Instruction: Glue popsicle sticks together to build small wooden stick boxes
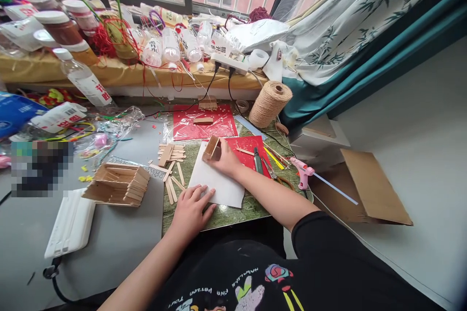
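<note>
My right hand (226,158) grips a small wooden box (211,149), which looks built of craft sticks, above the far end of a white paper sheet (222,193). Resting on the sheet's near left edge is my left hand (194,208), fingers spread and holding nothing. Loose craft sticks (171,189) lie just left of the paper, with a small pile of sticks (171,153) beyond them. A larger craft-stick box (116,183) with compartments stands farther left on the grey table.
A pink glue gun (303,172) with a glue stick sits at the mat's right edge, near pliers (270,169) and a green-handled tool (258,160). Behind stand a twine spool (270,103) and a red sheet (204,129). Bottles (171,46) crowd the windowsill; a cardboard box (375,189) is at right.
</note>
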Demonstrator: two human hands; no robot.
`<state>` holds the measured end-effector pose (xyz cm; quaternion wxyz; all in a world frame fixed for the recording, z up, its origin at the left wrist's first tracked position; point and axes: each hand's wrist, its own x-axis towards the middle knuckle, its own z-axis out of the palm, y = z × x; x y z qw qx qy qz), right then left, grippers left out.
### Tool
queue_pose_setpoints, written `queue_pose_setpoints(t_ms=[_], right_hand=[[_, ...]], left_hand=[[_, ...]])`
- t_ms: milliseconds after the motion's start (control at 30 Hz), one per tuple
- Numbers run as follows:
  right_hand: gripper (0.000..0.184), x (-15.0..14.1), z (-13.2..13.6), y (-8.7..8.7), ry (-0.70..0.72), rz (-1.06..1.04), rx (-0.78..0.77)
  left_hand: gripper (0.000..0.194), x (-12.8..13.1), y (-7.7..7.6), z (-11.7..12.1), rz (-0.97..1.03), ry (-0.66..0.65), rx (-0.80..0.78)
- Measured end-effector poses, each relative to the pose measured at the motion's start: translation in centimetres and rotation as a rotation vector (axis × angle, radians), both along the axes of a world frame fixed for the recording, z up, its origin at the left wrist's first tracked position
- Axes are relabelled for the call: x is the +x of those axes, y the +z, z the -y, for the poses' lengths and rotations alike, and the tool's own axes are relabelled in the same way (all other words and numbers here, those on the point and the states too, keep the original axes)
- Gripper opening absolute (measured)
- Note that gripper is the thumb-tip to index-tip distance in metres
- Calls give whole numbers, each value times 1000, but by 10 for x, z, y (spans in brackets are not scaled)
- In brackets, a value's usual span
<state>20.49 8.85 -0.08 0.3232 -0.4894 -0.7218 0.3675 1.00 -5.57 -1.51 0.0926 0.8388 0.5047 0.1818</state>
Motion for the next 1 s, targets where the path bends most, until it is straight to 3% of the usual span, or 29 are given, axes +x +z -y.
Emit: queue_pose_setpoints(t_ms=[133, 233, 367, 467, 600, 733, 1000], right_hand=[[98, -1, 0, -1, 128, 6, 10], [90, -1, 0, -1, 8, 24, -6], [96, -1, -2, 1, 125, 39, 11], [91, 0, -4, 1, -7, 51, -2], [98, 2, -3, 1, 108, 36, 23], [94, 6, -1, -2, 29, 9, 41], [110, 4, 2, -12, 60, 57, 31]], left_hand=[[40, 0, 0, 0, 13, -1, -2], [40, -1, -2, 1, 20, 2, 1], [41, -1, -3, 1, 19, 3, 9], [40, 0, -3, 1, 11, 7, 11], [39, 0, -2, 2, 17, 10, 14], [37, 0, -3, 1, 4, 14, 24], [38, 12, -5, 9, -78, 42, 132]])
